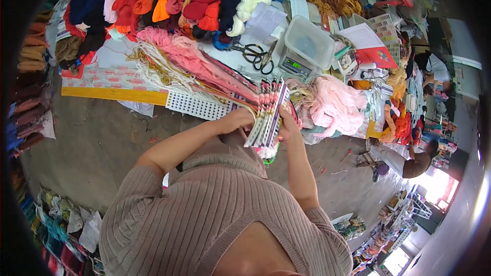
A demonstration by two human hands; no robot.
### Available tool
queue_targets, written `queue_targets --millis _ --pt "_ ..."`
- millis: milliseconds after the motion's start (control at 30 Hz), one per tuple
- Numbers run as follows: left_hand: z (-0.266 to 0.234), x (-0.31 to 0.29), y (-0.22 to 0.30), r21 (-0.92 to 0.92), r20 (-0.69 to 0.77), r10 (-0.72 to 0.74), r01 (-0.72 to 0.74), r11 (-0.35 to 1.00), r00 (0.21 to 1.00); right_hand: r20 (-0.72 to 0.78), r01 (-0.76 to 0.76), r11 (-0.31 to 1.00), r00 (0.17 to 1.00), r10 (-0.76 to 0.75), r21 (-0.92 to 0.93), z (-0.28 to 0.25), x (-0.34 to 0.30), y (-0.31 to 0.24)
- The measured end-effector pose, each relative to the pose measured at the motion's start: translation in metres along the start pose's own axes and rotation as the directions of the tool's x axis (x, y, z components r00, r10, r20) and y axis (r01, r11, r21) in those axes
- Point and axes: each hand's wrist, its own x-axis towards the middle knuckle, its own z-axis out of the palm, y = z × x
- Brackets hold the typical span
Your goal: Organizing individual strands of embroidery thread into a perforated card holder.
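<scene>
At the table's front edge, my right hand [289, 125] grips the right side of a stack of narrow white cards [267, 115] with dark holes or marks along them. Pink and dark yarn shows between the cards. My left hand [238, 121] is closed at the stack's left side, on pale yarn strands; its fingertips are partly hidden. Long pink and cream yarn hanks [179, 59] stretch from the upper left down toward the cards. A white sheet with rows of dark dots [197, 106] hangs at the table edge, left of my left hand.
Black-handled scissors [254, 56] lie beside a digital scale [295, 66] bearing a clear plastic tub [310, 41]. Pale pink yarn [335, 103] is heaped to the right. Many coloured hanks [204, 0] cover the table's back. At far right another person [409, 162] sits; a further one [437, 66] is beyond.
</scene>
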Motion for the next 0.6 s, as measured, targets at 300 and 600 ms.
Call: queue_targets --millis 300,600 --pt "-0.161 -0.063 -0.156 0.729 -0.449 0.006 0.363 0.581 0.893 -0.169 0.482 0.868 0.852 -0.496 -0.114 -0.056 -0.177 -0.050" --pt "-0.309 -0.128 -0.175 -0.151 -0.911 -0.357 0.636 0.757 0.208 -0.286 0.808 0.515 0.441 -0.851 -0.287 -0.187 -0.251 -0.067"
